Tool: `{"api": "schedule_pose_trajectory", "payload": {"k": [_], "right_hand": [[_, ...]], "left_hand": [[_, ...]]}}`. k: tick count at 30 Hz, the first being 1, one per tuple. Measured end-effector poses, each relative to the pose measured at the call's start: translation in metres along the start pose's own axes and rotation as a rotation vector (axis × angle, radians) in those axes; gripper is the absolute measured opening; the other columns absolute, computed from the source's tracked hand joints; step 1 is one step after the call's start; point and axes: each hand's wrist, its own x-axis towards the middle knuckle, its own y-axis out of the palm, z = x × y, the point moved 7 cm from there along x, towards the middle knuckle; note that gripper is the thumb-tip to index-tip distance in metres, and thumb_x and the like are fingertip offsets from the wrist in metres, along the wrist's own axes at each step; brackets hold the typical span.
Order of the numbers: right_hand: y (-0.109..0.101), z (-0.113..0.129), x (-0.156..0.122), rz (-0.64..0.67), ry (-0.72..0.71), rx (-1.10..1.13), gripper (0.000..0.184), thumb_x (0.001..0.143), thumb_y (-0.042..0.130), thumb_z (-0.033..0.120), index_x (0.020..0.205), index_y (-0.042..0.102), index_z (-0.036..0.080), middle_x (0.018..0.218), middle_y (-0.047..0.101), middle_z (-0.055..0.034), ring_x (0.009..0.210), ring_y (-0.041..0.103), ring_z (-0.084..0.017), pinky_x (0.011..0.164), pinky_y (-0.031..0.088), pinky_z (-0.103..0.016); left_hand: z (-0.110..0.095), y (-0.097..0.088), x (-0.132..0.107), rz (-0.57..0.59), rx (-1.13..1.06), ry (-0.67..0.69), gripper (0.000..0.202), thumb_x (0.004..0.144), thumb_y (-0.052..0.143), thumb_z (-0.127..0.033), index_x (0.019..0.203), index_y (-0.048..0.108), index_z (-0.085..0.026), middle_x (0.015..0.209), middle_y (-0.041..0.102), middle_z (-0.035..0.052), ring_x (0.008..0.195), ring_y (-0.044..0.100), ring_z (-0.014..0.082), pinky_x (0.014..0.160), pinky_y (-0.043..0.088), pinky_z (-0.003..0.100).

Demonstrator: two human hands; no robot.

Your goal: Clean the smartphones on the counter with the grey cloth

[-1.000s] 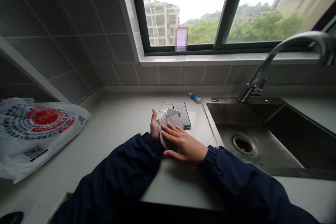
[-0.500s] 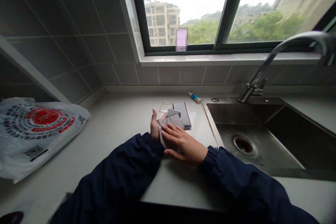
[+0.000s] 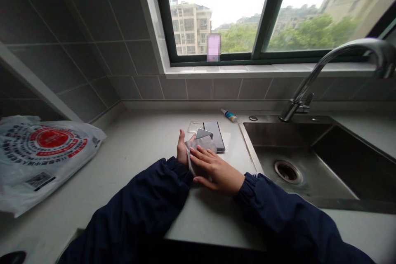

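Note:
My left hand (image 3: 182, 148) supports a smartphone (image 3: 204, 133) from below, its thumb pointing up along the left side. Only the phone's far end shows; a grey cloth (image 3: 204, 143) covers the rest. On top of that cloth lies my right hand (image 3: 218, 171), fingers extended across it and thumb nearer to me, pressing it against the phone. Just beyond my hands a flat grey slab with dark edges (image 3: 215, 134) rests on the counter. Beside it is a clear phone case (image 3: 194, 125), partly hidden.
A small blue-and-yellow bottle with a white nozzle (image 3: 229, 115) lies near the back wall. To the right are a steel sink (image 3: 309, 177) and a curved faucet (image 3: 312, 74). A white plastic bag with red print (image 3: 71, 165) takes up the counter's left side.

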Motion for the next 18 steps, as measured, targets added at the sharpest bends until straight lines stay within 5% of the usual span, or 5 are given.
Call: {"api": "schedule_pose_trajectory", "payload": {"k": [18], "right_hand": [[0.0027, -0.0006, -0.0003, -0.008, -0.011, 0.009, 0.076, 0.098, 0.067, 0.036, 0.164, 0.037, 0.012, 0.172, 0.029, -0.0198, 0.161, 0.022, -0.04, 0.127, 0.03, -0.064]], "left_hand": [[0.0005, -0.0018, 0.0006, 0.0, 0.012, -0.02, 0.089, 0.097, 0.023, -0.079, 0.139, 0.058, -0.009, 0.098, 0.076, 0.02, 0.09, 0.076, 0.0343, 0.092, 0.058, 0.053]]}}
